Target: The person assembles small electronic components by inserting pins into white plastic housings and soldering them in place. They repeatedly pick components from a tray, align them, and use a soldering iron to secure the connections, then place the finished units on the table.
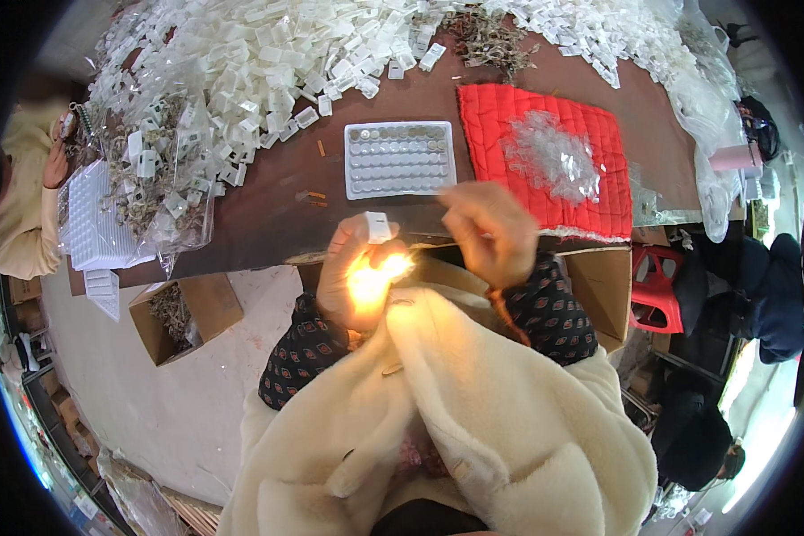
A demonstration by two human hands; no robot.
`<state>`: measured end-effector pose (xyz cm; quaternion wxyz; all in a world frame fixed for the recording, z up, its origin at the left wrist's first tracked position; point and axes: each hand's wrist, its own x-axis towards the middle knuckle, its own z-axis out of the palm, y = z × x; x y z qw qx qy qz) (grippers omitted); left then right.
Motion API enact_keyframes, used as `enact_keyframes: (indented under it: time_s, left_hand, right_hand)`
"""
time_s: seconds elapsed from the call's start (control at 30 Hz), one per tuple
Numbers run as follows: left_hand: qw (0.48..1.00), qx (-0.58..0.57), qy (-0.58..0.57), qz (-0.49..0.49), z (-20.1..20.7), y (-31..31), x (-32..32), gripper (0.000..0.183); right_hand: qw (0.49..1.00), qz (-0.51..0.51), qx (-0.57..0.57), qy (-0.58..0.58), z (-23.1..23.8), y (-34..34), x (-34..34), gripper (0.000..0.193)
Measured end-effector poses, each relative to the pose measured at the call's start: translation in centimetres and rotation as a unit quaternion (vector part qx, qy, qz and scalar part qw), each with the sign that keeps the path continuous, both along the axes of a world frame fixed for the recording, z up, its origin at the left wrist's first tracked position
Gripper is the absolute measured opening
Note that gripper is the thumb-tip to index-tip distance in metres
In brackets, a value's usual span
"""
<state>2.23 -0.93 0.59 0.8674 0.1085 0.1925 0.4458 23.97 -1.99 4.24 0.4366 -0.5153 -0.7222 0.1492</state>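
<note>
My left hand is closed around a small white plastic case, held up in front of my chest near the table edge. Just below the case a bright yellow light glares against my palm and washes out the fingers there; its source cannot be made out. My right hand hovers to the right of it, smeared by motion, with curled fingers. Beyond both hands lies a white tray with rows of round pockets, some at the far end holding small round pieces. A red quilted cloth carries a heap of clear plastic bits.
White plastic cases pile up across the far left of the brown table. A clear bag and stacked white trays are at left. Cardboard boxes, a red stool and another person's hand surround the table.
</note>
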Motion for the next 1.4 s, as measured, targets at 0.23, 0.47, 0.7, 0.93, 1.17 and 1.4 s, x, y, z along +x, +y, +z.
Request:
enact_keyframes:
  time_s: [0.23,0.47,0.7,0.93,1.17,1.4]
  left_hand:
    - [1.0,0.004,-0.009,0.012,-0.2,0.6,0.2,0.014]
    - [0.999,-0.012,0.022,0.04,1.1,0.4,0.7,0.012]
    - [1.0,-0.004,0.004,0.012,1.7,0.5,1.1,0.008]
    - [0.999,-0.005,0.033,0.022,0.7,0.3,0.8,0.01]
    - [0.998,-0.035,0.056,-0.018,0.3,0.2,0.6,0.014]
    - [1.0,0.02,0.019,-0.002,0.9,-0.1,1.3,0.01]
  right_hand:
    - [0.967,-0.224,-0.024,-0.123,-2.9,1.4,7.0,0.019]
    - [0.97,-0.23,-0.008,-0.079,-2.9,0.9,6.8,0.011]
    - [0.971,-0.236,-0.036,-0.018,-1.3,0.8,6.9,0.018]
    - [0.976,-0.213,-0.015,-0.049,-0.7,0.9,6.6,0.023]
    - [0.955,-0.191,-0.149,0.174,-0.5,1.0,6.2,0.016]
    - [0.949,0.011,-0.188,0.251,2.3,0.0,1.2,0.019]
